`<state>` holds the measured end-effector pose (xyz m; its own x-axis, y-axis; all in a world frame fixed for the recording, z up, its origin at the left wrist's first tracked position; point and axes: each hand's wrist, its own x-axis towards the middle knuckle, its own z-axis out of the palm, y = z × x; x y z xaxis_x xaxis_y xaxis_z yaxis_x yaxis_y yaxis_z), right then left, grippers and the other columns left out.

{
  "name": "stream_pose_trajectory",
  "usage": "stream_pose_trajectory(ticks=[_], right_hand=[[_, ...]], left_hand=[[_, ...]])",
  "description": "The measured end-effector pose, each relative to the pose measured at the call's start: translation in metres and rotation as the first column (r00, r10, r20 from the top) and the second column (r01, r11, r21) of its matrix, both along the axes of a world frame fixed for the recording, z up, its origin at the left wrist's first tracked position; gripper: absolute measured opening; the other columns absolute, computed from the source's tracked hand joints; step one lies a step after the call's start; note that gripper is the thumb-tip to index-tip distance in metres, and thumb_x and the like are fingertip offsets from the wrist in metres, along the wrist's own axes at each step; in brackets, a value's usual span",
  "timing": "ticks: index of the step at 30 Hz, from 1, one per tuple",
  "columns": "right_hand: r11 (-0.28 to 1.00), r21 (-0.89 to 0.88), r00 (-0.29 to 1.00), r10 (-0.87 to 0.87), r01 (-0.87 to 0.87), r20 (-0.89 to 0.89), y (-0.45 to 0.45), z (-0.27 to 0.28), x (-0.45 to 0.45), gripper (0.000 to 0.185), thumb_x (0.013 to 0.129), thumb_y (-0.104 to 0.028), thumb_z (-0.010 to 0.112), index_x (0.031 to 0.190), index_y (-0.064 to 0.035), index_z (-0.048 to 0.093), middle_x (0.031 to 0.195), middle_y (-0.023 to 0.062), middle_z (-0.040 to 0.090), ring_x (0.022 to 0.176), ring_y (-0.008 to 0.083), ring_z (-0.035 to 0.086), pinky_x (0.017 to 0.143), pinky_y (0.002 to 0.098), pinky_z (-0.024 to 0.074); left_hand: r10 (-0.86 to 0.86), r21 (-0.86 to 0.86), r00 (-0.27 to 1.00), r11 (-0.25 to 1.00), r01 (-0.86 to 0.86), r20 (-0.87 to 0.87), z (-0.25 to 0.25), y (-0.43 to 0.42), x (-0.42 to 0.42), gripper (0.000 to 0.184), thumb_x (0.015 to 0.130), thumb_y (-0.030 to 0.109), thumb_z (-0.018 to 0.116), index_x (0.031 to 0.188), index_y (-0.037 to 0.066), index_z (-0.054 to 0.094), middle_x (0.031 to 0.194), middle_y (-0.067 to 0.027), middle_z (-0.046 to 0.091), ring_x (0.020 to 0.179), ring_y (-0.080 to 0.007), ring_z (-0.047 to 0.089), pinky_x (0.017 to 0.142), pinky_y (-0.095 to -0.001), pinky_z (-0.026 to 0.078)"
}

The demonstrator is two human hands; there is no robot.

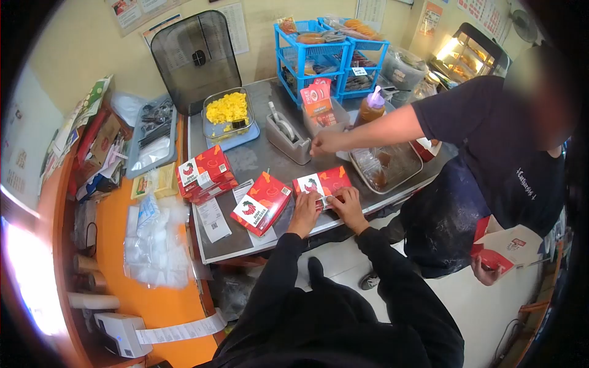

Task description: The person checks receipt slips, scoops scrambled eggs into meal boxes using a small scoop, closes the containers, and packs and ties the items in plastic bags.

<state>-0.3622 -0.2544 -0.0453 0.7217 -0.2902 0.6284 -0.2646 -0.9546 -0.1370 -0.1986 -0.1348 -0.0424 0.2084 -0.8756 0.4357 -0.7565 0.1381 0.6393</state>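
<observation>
Red box (339,176) on worktop (251,161), L hand (305,216) & R hand (350,210) at its near edge, fingers bent, can't tell if gripping or just pressing; best done w/ light, even pressure, box kept flat.

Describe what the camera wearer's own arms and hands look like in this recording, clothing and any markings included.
Both arms are covered by long, loose, plain black fabric sleeves that reach about to the wrists. No logo or stripe can be made out on them. The left hand and right hand are bare, without gloves.
</observation>
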Motion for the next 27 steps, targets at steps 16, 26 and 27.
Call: stream_pose_trajectory(ticks=[16, 26, 27], right_hand=[[0.99, 0.139, 0.996, 0.007, 0.006, -0.094, 0.05, 0.026, -0.002, 0.045, 0.07, -0.012, 0.08, 0.112, -0.01, 0.064, 0.1, 0.0094, 0.056, 0.097, 0.0301, 0.053, 0.086, 0.0441, 0.0413], [0.986, -0.024, 0.98, 0.169, -0.167, 0.105, 0.156, 0.029, 0.037, 0.052, 0.076, -0.029, 0.082, 0.118, -0.0078, 0.059, 0.108, 0.0119, 0.059, 0.108, 0.0357, 0.051, 0.098, 0.0502, 0.0338], [0.964, 0.087, 0.959, 0.237, -0.252, 0.153, 0.197, 0.025, 0.057, 0.041, 0.076, -0.023, 0.081, 0.108, -0.006, 0.061, 0.1, 0.0105, 0.062, 0.101, 0.0336, 0.054, 0.095, 0.0471, 0.0358]], left_hand=[[0.211, 0.229, 0.795, 0.969, -0.094, -0.568, 0.023, 0.269, -0.059, 0.039, 0.089, 0.022, 0.07, 0.122, 0.005, 0.056, 0.127, -0.0091, 0.056, 0.124, -0.0245, 0.051, 0.103, -0.0388, 0.041], [0.364, 0.633, -0.519, 0.416, -0.653, -0.774, -0.034, 0.452, -0.053, 0.056, 0.095, 0.05, 0.059, 0.13, 0.008, 0.048, 0.128, -0.0048, 0.053, 0.124, -0.0186, 0.044, 0.097, -0.0457, 0.041], [0.282, 0.58, -0.508, 0.44, -0.685, -0.814, -0.047, 0.459, -0.049, 0.055, 0.095, 0.05, 0.058, 0.129, 0.009, 0.049, 0.127, -0.0052, 0.053, 0.123, -0.0186, 0.044, 0.097, -0.0457, 0.04]])
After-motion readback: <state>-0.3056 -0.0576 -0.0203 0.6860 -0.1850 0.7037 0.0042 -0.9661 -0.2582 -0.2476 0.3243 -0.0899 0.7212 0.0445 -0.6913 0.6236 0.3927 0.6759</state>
